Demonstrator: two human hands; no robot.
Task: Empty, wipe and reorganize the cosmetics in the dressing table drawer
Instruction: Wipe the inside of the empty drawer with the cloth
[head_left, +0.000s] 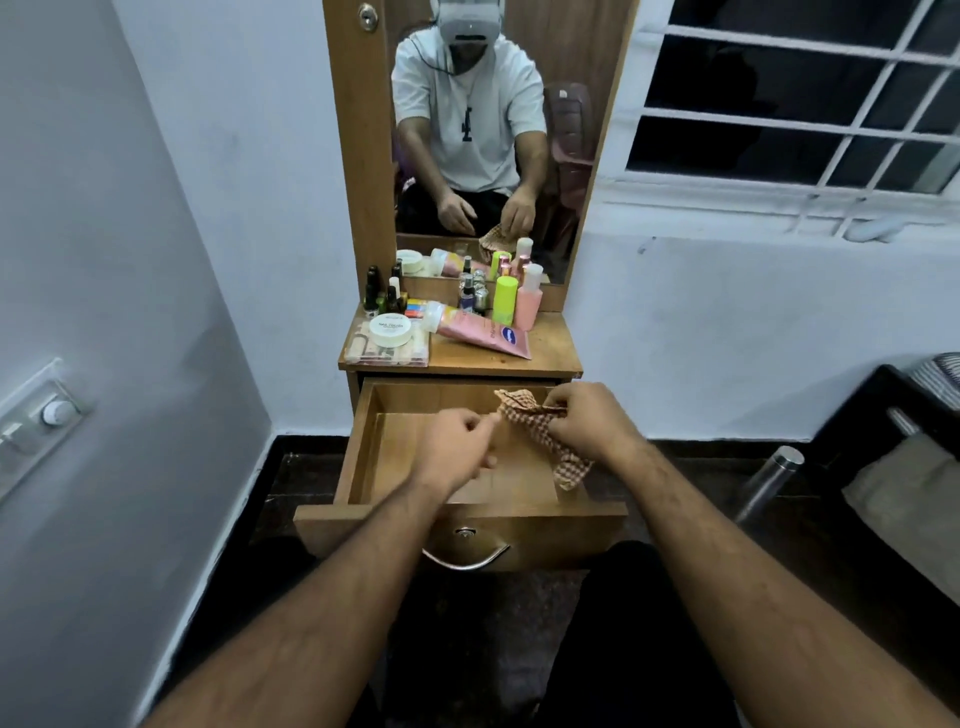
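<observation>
Wooden dressing table (550, 345), head view: mirror (519, 130) above, grilled window (800, 98) to the right, wall switch panel (36, 421) to the left. Top carries dark nail-polish bottles (373, 291), white jar (389, 330) lettered "NAIL POLISH" on a clear box (387, 351), pink tube (483, 332), lime bottle (505, 300), pink bottle (529, 302). Drawer (363, 447) pulled open, nothing seen inside. Checked cloth (540, 431) over drawer's right side; right hand (592, 423) fingers pinch it. Left hand (457, 454) fingers curled; hold on cloth edge uncertain.

Right hand (587, 421): fingers (558, 402) pinch checked cloth (545, 431)
Left hand (457, 452): curled, just left of cloth
Drawer (363, 447): open, beneath the fingers
Cosmetics (447, 317): on surface beyond the fingers
</observation>
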